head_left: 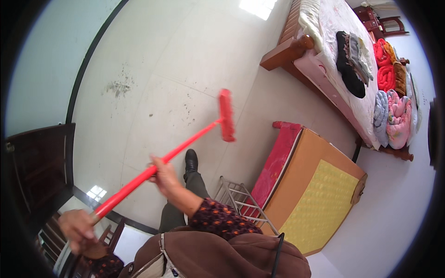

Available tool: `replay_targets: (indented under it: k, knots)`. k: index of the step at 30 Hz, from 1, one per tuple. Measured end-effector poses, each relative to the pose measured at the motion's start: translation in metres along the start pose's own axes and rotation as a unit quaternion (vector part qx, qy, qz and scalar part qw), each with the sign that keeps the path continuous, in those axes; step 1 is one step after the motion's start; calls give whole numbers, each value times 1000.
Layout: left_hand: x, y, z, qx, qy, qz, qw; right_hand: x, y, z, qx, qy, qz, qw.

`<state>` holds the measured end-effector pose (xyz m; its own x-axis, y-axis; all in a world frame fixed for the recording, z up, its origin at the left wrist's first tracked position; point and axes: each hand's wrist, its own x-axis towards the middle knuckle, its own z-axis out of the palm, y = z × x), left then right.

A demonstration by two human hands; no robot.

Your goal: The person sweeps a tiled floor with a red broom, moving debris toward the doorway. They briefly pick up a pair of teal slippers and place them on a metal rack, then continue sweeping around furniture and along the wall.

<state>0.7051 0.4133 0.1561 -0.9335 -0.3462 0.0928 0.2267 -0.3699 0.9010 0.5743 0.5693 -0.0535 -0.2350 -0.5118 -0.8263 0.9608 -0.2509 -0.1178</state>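
A red long-handled broom point(187, 140) slants across the view from lower left up to the middle. Its narrow red head point(225, 116), slightly blurred, is over the pale tiled floor, and I cannot tell if it touches. My left hand point(78, 228) is closed round the top end of the handle at the lower left. Further down the shaft, my right hand point(166, 177) grips it with the fingers wrapped round. Dark dirt marks point(119, 88) spot the floor to the left of the head, and smaller specks point(187, 111) lie close beside it.
A wooden bed point(289, 52) with folded clothes point(357, 60) and rolled quilts point(387, 76) stands at the upper right. Below it, a mattress with a yellow panel point(320, 199) leans near a metal rack point(238, 194). A dark wooden door point(39, 167) is at the left. My booted foot point(191, 162) is below the head.
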Motion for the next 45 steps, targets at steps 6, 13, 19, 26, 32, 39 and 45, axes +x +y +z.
replay_targets:
  k: [6,13,19,26,32,39,45]
  knots:
    - [49,-181,62,-73,-10,-87,993,46,-119,-189,27,111,-144,983]
    - [34,-146,69,57,43,-41,997,81,-71,-152,79,65,-52,993]
    - [13,4,60,248,-101,115,957,36,30,18,88,-67,62,992]
    - [-8,83,30,194,-219,87,952,-63,34,28,141,-108,58,982]
    - [-22,-92,87,46,-123,-72,989,-51,8,-148,174,105,-121,972]
    - [-91,-158,70,4,-169,-136,976,-12,53,-244,198,100,-95,970]
    - [-128,-5,52,206,-172,-24,963,-12,162,-90,183,-90,12,979]
